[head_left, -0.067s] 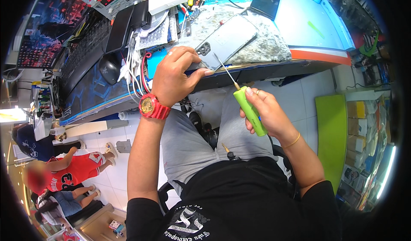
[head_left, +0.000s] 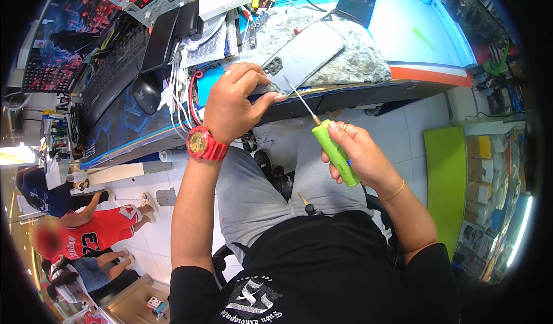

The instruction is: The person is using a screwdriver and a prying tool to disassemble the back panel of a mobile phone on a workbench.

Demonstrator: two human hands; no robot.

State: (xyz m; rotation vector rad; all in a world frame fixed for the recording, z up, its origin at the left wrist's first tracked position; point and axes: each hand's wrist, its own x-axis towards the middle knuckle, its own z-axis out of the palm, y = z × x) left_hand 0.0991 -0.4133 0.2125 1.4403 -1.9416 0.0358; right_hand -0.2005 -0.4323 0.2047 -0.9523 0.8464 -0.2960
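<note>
A pale grey-white phone with a dark camera cluster lies back up and slanted near the bench's front edge. My left hand holds its near left corner, thumb at the edge and fingers over the side. My right hand is wrapped round a green-handled tool with a thin metal shaft. A brass-coloured collar joins shaft and handle. The shaft points away from me, its tip over the phone's near end by the cameras. Whether the tip touches the phone, I cannot tell.
Under the phone is a mottled mat. Left are white cables, a mouse, a keyboard and a power supply. A dark-screened device stands behind. People are at the far left.
The green-handled tool has shifted slightly left and toward me, its tip moving nearer the phone's near end. My left hand stays on the phone. The power supply's reading has changed.
</note>
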